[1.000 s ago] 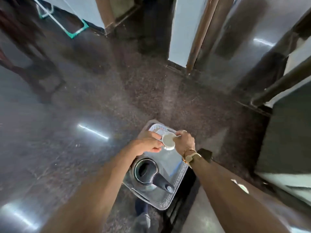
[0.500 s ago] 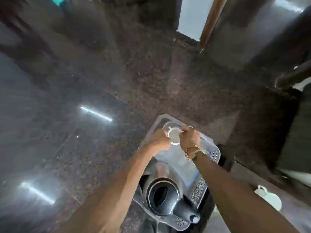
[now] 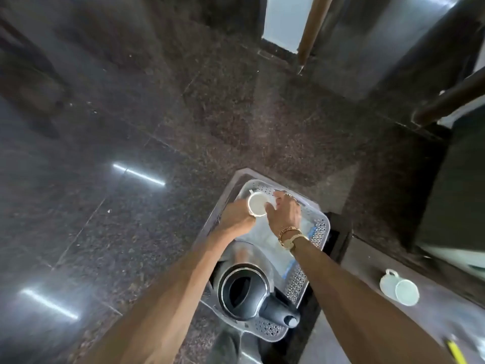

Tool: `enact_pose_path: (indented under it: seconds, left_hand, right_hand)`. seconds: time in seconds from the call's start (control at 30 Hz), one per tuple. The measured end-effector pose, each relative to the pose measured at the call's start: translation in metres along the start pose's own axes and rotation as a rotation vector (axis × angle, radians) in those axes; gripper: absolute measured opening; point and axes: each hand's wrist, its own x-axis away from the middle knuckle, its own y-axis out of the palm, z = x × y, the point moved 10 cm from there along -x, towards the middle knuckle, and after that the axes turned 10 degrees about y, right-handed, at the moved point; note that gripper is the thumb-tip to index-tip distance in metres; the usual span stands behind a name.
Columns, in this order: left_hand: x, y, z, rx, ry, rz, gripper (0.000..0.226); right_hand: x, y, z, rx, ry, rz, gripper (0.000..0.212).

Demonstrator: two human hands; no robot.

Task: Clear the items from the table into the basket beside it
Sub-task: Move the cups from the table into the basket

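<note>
Two-handed, we should ease the white ceramic cup (image 3: 257,204), gripped by left hand (image 3: 236,218), right hand (image 3: 284,214) hold unclear, into the grey perforated plastic basket (image 3: 319,229) below.

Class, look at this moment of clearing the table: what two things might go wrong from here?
1. The white ceramic cup, held between the left hand and right hand over the grey perforated plastic basket, might chip if dropped rather than set down.
2. The other white cup on the dark table sits close to the right forearm; a careless swing back may knock it off.
</note>
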Motion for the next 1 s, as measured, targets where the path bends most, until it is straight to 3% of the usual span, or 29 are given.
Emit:
enact_pose_path:
  seconds: [0.1, 0.13, 0.2, 0.33, 0.43, 0.6, 0.7, 0.83, 1.0]
  left_hand:
    - [0.016, -0.018, 0.005, -0.068, -0.072, 0.047, 0.005]
    - [0.019, -0.024, 0.009, -0.101, -0.079, 0.060, 0.016]
    - [0.025, -0.036, 0.026, -0.144, -0.053, 0.066, 0.029]
    - [0.037, -0.051, 0.082, -0.125, 0.010, 0.099, 0.035]
    - [0.050, -0.030, 0.141, -0.054, 0.094, 0.032, 0.033]
    - [0.078, 0.046, 0.220, 0.178, 0.210, -0.045, 0.012]
    - [0.101, 0.109, 0.236, 0.193, 0.162, -0.016, 0.014]
    - [0.137, 0.204, 0.261, 0.266, 0.099, -0.108, 0.011]
    - [0.164, 0.271, 0.292, 0.302, 0.066, -0.076, 0.011]
  right_hand:
    - [0.018, -0.036, 0.005, -0.010, -0.001, 0.036, 0.029]
    - [0.024, -0.053, 0.009, -0.023, 0.018, 0.060, 0.027]
    - [0.035, -0.087, 0.017, -0.039, 0.032, 0.106, 0.025]
    - [0.058, -0.149, 0.035, -0.045, 0.034, 0.168, 0.023]
    - [0.080, -0.196, 0.060, -0.074, 0.014, 0.252, 0.026]
    - [0.104, -0.246, 0.130, -0.123, -0.013, 0.311, 0.031]
    - [0.115, -0.256, 0.198, -0.109, 0.060, 0.268, 0.033]
    - [0.131, -0.270, 0.289, -0.078, 0.157, 0.169, 0.031]
    - [0.136, -0.309, 0.356, -0.099, 0.172, 0.193, 0.026]
